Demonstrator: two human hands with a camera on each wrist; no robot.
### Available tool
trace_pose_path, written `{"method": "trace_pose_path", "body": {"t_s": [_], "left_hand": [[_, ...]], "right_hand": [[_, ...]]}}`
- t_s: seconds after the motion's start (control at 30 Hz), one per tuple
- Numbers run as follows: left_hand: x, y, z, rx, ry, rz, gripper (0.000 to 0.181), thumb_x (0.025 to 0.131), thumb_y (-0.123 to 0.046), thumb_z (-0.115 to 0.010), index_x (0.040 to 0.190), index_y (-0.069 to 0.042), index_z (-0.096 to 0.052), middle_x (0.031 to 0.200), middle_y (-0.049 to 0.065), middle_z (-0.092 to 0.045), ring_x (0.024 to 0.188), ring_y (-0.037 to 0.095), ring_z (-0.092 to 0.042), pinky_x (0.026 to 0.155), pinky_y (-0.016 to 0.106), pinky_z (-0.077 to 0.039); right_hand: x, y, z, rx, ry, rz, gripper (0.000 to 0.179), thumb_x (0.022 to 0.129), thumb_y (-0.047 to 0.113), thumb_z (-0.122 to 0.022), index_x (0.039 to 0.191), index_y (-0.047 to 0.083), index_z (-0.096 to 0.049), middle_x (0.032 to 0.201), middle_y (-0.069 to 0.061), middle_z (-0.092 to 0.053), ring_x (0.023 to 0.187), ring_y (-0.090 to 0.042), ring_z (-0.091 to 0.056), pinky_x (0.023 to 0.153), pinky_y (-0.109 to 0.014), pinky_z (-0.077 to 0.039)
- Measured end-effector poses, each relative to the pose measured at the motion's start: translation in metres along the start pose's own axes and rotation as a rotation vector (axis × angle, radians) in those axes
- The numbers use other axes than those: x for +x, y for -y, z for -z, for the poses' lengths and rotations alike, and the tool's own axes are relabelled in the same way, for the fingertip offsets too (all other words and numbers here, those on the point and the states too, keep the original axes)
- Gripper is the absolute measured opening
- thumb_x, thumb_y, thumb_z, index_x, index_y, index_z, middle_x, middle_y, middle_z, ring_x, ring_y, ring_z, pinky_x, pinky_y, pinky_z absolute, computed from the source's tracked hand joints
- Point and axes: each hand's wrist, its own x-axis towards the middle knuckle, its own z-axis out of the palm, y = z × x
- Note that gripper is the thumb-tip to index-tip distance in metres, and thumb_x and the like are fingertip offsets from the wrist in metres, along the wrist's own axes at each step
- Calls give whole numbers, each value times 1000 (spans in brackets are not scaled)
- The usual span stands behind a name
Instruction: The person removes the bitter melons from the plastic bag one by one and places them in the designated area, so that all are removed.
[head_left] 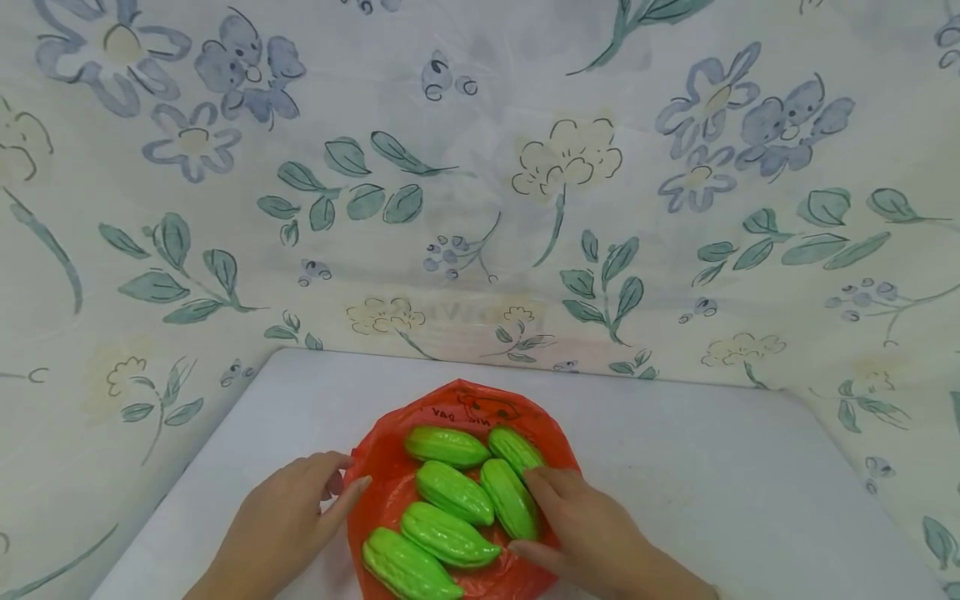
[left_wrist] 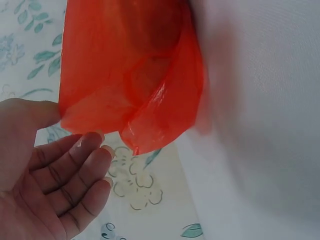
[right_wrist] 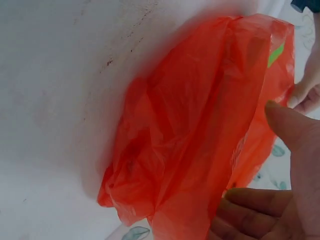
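Note:
A red plastic bag [head_left: 386,442] lies spread with its mouth wide, dark print near its far rim. Inside rest several bright green, ridged gourds [head_left: 454,492] with tapered ends. At the bag's left rim is my left hand [head_left: 277,521], its thumb and fingers apart; in the left wrist view the thumb touches the bag's edge [left_wrist: 100,110]. My right hand [head_left: 588,525] is over the right rim, its fingertips beside the rightmost gourd [head_left: 510,498]. In the right wrist view its fingers are extended against the bag [right_wrist: 200,135]. Whether they touch a gourd, I cannot tell.
The bag sits on a white table [head_left: 697,483], near its front. Floral cloth [head_left: 480,192] hangs behind the table and along its sides. Small dark specks [right_wrist: 110,62] mark the tabletop in the right wrist view.

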Motion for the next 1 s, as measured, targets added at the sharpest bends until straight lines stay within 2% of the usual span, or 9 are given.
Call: {"method": "trace_pose_path", "body": {"t_s": [0.2, 0.37, 0.73, 1.0], "left_hand": [[2, -2, -2, -9, -32, -44, 25, 94, -28, -79, 109, -10, -69, 74, -7, -60, 65, 10, -53, 65, 28, -57], [2, -3, -4, -1, -67, -78, 20, 94, -22, -79, 106, -9, -69, 72, -8, -59, 63, 10, -52, 63, 25, -55], [4, -5, -7, -32, -36, -43, 22, 95, -21, -78, 109, -7, -68, 70, -8, -58, 62, 10, -52, 62, 25, -56], [3, -4, -7, -44, -35, -28, 21, 95, -20, -78, 109, -7, -68, 71, -7, -59, 62, 10, -52, 62, 25, -57]], "right_hand": [[6, 2, -4, -2, 25, -26, 74, 89, 59, -76, 139, 7, -59, 126, -4, -64, 106, -18, -62, 84, -38, -60], [9, 3, -7, -2, 40, -35, 69, 90, 56, -77, 135, 6, -60, 118, -4, -67, 103, -18, -63, 85, -39, -59], [14, 1, -15, 18, 78, -51, 56, 91, 51, -78, 121, 6, -65, 90, 6, -60, 81, -11, -54, 70, -31, -54], [15, -1, -20, 8, 56, -42, 38, 91, 41, -81, 104, 10, -64, 78, 9, -51, 71, -8, -48, 62, -27, -48]]}}
